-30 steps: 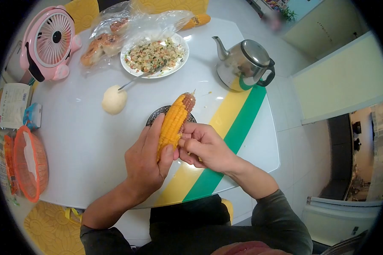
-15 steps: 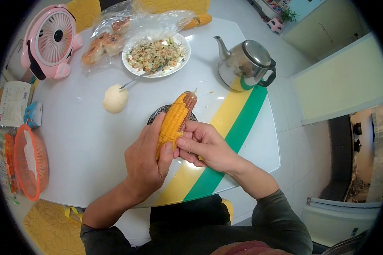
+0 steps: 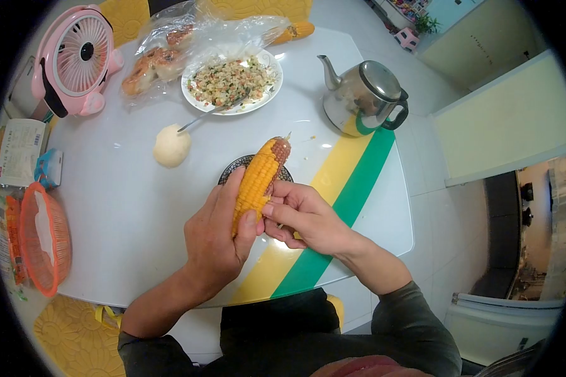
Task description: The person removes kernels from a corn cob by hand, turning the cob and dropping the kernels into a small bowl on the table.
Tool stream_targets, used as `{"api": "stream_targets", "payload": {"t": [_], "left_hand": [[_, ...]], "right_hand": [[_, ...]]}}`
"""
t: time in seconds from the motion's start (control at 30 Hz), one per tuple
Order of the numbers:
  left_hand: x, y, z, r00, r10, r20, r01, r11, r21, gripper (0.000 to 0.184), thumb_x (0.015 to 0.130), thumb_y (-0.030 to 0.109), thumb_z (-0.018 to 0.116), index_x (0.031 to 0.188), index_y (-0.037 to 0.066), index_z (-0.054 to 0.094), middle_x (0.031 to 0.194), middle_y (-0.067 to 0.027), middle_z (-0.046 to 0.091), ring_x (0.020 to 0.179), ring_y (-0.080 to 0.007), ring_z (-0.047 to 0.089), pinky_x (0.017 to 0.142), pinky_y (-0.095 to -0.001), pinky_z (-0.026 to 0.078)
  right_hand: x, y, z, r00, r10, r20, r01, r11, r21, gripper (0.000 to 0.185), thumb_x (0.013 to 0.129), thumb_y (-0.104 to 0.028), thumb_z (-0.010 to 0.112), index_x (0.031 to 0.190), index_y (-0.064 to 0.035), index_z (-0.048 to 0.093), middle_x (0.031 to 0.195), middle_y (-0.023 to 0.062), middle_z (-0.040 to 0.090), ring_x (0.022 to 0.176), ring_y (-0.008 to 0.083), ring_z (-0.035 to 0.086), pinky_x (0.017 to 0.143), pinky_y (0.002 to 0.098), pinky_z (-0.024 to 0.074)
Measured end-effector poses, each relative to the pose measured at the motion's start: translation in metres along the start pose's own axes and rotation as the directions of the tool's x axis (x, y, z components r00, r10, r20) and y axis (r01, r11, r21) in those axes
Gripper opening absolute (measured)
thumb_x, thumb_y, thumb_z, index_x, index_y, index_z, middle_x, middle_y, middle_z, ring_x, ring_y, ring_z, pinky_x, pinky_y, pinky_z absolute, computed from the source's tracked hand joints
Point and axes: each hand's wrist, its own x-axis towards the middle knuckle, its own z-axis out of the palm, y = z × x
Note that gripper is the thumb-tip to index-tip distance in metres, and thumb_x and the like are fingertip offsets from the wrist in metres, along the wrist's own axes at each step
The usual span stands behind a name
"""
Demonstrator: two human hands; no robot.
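A yellow corn cob (image 3: 256, 182) is tilted in front of me, its tip pointing up and to the right. Kernels cover the left part, while a strip along the upper right is stripped to the reddish-brown core. My left hand (image 3: 219, 223) is closed around the cob's lower left side. From the right, my right hand (image 3: 299, 213) has its fingers curled and its thumb pressed on the kernels near the lower end. Below the cob sits a dark patterned bowl (image 3: 227, 176), mostly hidden by the cob and my hands.
A plate of fried rice (image 3: 275, 94) with a spoon (image 3: 201, 119), a pale bun (image 3: 172, 146) and bagged bread (image 3: 151, 69) lie beyond my hands. A metal kettle (image 3: 358, 97) stands right. A pink fan (image 3: 75, 56) and orange basket (image 3: 60, 251) are on the left. Another cob (image 3: 295, 31) lies behind.
Almost nothing differs. The cob and both hands keep nearly the same pose, with only a very slight shift of the right thumb along the kernels.
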Motion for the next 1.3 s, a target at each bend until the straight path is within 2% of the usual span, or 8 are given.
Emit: {"api": "stream_targets", "payload": {"t": [0.5,0.7,0.9,1.3], "left_hand": [[0.0000,-0.0004,0.0009,1.000,-0.017,0.007,0.017,1.000,0.008,0.050,0.098,0.014,0.060,0.143,-0.007,0.052,0.100,-0.0192,0.066,0.078,-0.0330,0.069,0.067,-0.0402,0.056],[0.0009,-0.0006,0.0008,1.000,-0.021,-0.007,0.021,1.000,-0.014,0.049,0.098,0.014,0.060,0.142,-0.007,0.053,0.103,-0.0209,0.068,0.081,-0.0342,0.070,0.069,-0.0403,0.057],[0.0011,0.0007,-0.0006,0.999,-0.036,0.002,0.036,0.999,-0.026,0.048,0.098,0.013,0.060,0.141,-0.007,0.053,0.104,-0.0214,0.068,0.081,-0.0345,0.071,0.069,-0.0406,0.057],[0.0011,-0.0005,-0.0005,1.000,-0.026,-0.001,0.026,1.000,-0.014,0.047,0.099,0.014,0.059,0.140,-0.006,0.054,0.105,-0.0211,0.069,0.083,-0.0347,0.071,0.070,-0.0409,0.057]], "right_hand": [[0.0002,0.0001,0.0011,0.999,0.028,-0.043,-0.029,1.000,-0.009,0.021,0.109,-0.018,0.051,0.119,-0.0001,0.058,0.089,0.0046,0.067,0.060,0.0034,0.052,0.044,0.0188,0.0363],[0.0007,0.0004,-0.0006,1.000,0.004,-0.009,-0.003,0.999,0.043,0.023,0.109,-0.021,0.054,0.121,-0.0009,0.057,0.090,0.0046,0.067,0.061,0.0037,0.053,0.042,0.0184,0.0358],[0.0008,0.0020,-0.0024,1.000,-0.017,0.008,0.018,0.999,-0.030,0.025,0.110,-0.024,0.054,0.123,-0.0017,0.057,0.091,0.0045,0.067,0.062,0.0036,0.053,0.042,0.0179,0.0365],[0.0000,-0.0013,0.0005,1.000,0.017,-0.017,-0.018,0.998,-0.061,0.025,0.112,-0.024,0.049,0.120,-0.0011,0.057,0.091,0.0051,0.068,0.059,0.0032,0.052,0.043,0.0180,0.0376]]}}
